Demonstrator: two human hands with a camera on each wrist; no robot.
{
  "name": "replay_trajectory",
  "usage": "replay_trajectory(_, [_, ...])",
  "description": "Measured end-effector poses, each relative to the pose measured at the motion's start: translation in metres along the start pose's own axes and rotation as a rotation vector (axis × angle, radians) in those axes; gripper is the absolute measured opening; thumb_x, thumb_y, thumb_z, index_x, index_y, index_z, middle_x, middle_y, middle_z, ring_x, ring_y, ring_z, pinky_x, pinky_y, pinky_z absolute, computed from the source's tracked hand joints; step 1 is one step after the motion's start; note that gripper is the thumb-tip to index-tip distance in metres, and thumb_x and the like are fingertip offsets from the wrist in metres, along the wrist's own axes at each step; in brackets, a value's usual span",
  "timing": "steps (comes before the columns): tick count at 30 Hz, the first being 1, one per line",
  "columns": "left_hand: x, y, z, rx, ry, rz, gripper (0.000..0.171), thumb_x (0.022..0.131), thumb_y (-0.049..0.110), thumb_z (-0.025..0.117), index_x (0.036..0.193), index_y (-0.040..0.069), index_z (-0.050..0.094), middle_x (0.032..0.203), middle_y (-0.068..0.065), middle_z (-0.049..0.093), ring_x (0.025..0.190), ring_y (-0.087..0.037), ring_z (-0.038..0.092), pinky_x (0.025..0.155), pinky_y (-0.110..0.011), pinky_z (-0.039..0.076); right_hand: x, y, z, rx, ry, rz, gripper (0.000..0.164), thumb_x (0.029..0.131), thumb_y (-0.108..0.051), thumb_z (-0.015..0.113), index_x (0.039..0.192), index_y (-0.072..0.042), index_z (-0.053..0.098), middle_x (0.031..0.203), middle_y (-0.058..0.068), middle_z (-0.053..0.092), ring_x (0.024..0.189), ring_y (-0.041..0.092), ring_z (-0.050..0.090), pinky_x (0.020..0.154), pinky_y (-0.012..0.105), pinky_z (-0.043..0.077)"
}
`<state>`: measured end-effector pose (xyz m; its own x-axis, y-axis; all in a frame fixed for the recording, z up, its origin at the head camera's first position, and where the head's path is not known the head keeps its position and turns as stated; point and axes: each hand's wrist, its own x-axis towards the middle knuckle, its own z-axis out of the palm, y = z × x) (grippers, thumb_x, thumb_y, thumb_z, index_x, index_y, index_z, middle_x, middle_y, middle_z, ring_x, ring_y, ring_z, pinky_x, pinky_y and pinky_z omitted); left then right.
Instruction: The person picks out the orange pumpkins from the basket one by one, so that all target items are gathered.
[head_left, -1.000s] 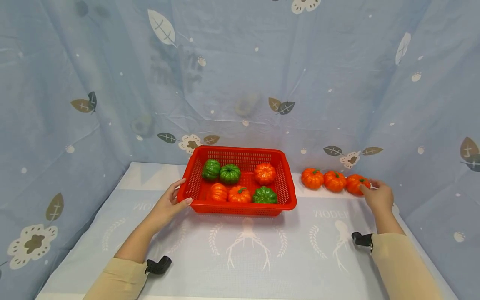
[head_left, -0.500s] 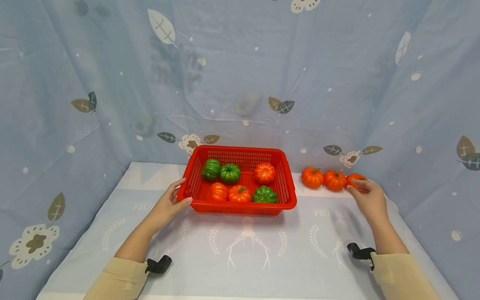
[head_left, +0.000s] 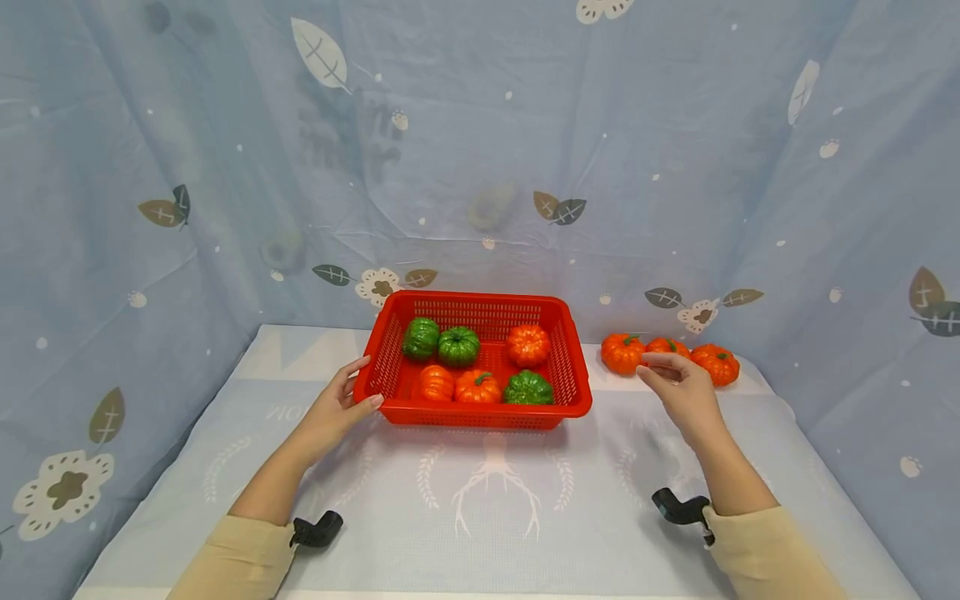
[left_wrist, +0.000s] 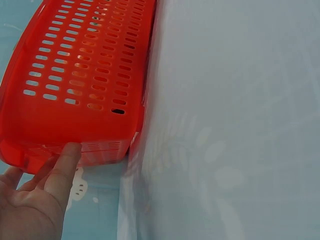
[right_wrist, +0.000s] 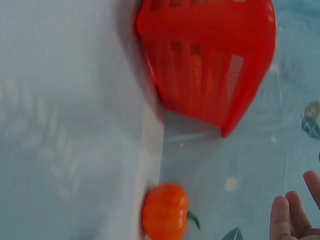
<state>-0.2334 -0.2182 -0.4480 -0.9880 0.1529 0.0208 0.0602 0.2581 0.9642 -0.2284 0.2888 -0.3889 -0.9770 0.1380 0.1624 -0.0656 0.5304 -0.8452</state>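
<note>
A red plastic basket (head_left: 570, 358) stands at the back of the table, holding orange pumpkins (head_left: 528, 345) and green pumpkins (head_left: 459, 347). At its left end my left hand (head_left: 333, 417) rests against the corner, thumb and fingers extended and spread along the rim. The thumb (left_wrist: 67, 167) touches the basket wall in the left wrist view. My right hand (head_left: 686, 398) is raised before a row of orange pumpkins (head_left: 622, 354), holding nothing, and partly covers the middle pumpkin (head_left: 666, 345). The rightmost pumpkin (head_left: 716, 365) stands just beyond the hand.
A pale patterned cloth (head_left: 495, 533) covers the table. Blue printed fabric (head_left: 480, 150) hangs right behind the basket and at both sides. Black wrist cameras (head_left: 318, 529) are strapped to both wrists. A gap separates the basket from the row of pumpkins.
My right hand has let go of the rightmost orange pumpkin and moved left, over to the middle of the row. The left hand and the basket have stayed put.
</note>
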Motion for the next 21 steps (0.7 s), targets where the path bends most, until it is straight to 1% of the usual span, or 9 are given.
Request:
replay_trajectory(2, [0.000,0.000,0.000,-0.002,-0.003,0.005,0.082,0.096,0.017,0.069,0.160,0.020,0.018,0.156,-0.024,0.032,0.139,-0.044,0.040,0.103,-0.048,0.045,0.001,-0.004,0.012,0.030,-0.022,-0.026,0.046,0.098,-0.030,0.067,0.131,0.001,0.060,0.125,0.020,0.062,0.115,0.030,0.058,0.080,0.007,0.047])
replay_trajectory(5, [0.001,-0.001,0.000,-0.003,-0.005,0.012,0.081,0.096,0.016,0.068,0.160,0.019,0.019,0.156,-0.024,0.032,0.139,-0.044,0.040,0.103,-0.048,0.044,0.004,-0.009,0.031,0.069,-0.056,-0.074,0.040,0.097,-0.024,0.068,0.129,0.000,0.063,0.124,0.019,0.063,0.114,0.030,0.059,0.085,0.010,0.049])
replay_trajectory(6, [0.001,-0.001,0.000,-0.003,-0.006,0.014,0.081,0.096,0.016,0.068,0.160,0.019,0.019,0.156,-0.025,0.032,0.139,-0.044,0.040,0.103,-0.048,0.044,0.005,-0.010,0.037,0.082,-0.065,-0.091,0.040,0.096,-0.023,0.069,0.128,0.001,0.063,0.124,0.020,0.063,0.114,0.030,0.059,0.087,0.013,0.051])
replay_trajectory(8, [0.001,-0.001,0.000,-0.002,-0.010,0.019,0.081,0.096,0.016,0.068,0.160,0.019,0.018,0.156,-0.025,0.032,0.139,-0.044,0.040,0.103,-0.048,0.044,0.007,-0.014,0.050,0.103,-0.085,-0.119,0.038,0.095,-0.020,0.070,0.127,0.001,0.064,0.124,0.020,0.064,0.114,0.031,0.060,0.093,0.024,0.054])
replay_trajectory(11, [0.001,-0.002,0.000,-0.005,-0.013,0.024,0.081,0.096,0.016,0.068,0.160,0.018,0.019,0.155,-0.025,0.033,0.138,-0.044,0.041,0.103,-0.048,0.045,0.010,-0.022,0.067,0.115,-0.117,-0.151,0.037,0.094,-0.019,0.072,0.125,0.000,0.065,0.125,0.018,0.064,0.115,0.032,0.060,0.100,0.040,0.053])
replay_trajectory(13, [0.001,-0.002,0.000,-0.009,-0.015,0.024,0.081,0.096,0.016,0.068,0.160,0.018,0.019,0.155,-0.025,0.033,0.138,-0.044,0.041,0.103,-0.048,0.045,0.012,-0.028,0.078,0.122,-0.147,-0.173,0.035,0.093,-0.019,0.073,0.123,-0.001,0.067,0.123,0.018,0.064,0.114,0.032,0.061,0.102,0.047,0.051])
replay_trajectory(16, [0.001,-0.002,-0.001,-0.013,-0.013,0.018,0.081,0.096,0.016,0.069,0.160,0.019,0.019,0.156,-0.024,0.032,0.139,-0.043,0.041,0.103,-0.047,0.045,0.015,-0.037,0.092,0.100,-0.189,-0.202,0.034,0.093,-0.021,0.074,0.121,-0.004,0.068,0.121,0.017,0.065,0.112,0.030,0.061,0.100,0.048,0.052])
replay_trajectory(21, [0.001,-0.001,-0.002,-0.009,-0.011,0.012,0.082,0.096,0.017,0.069,0.160,0.020,0.018,0.156,-0.023,0.032,0.139,-0.043,0.041,0.103,-0.047,0.045,0.022,-0.052,0.111,0.063,-0.262,-0.222,0.034,0.092,-0.023,0.074,0.121,-0.005,0.068,0.121,0.015,0.066,0.107,0.029,0.065,0.093,0.044,0.056])
